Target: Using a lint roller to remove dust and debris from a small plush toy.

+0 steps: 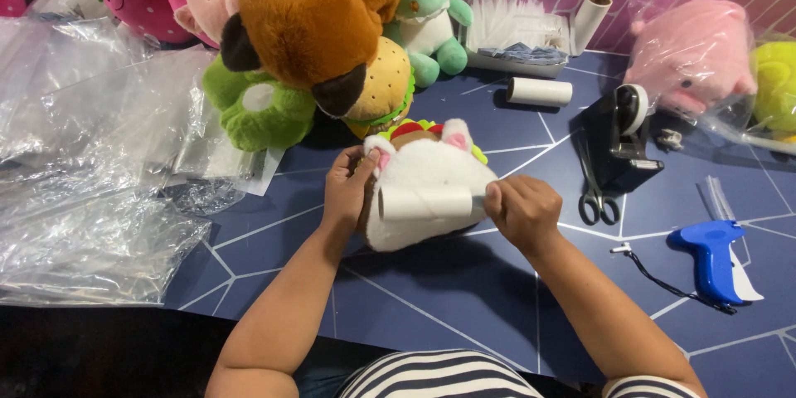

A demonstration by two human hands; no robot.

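The right hand (522,210) is closing its fingers around the end of a white lint roller (429,202), which is lying across the back of a white plush toy (423,178). The left hand (347,186) is clamping the toy's left side, thumb pressing near a pink-lined ear. The toy is sitting on the dark blue bench (431,298) between the two hands, touching both.

Right of the right hand, scissors (595,191) are lying just beside a black tape dispenser (623,137), and further right a blue tagging gun (713,257) is resting on the bench. Left of the left hand, clear plastic bags (91,166) are piling up. Beyond the hands, a brown plush (307,21) is leaning over a burger plush (385,83) and a green plush (257,112), with a spare white roll (539,91) lying beyond the right hand.
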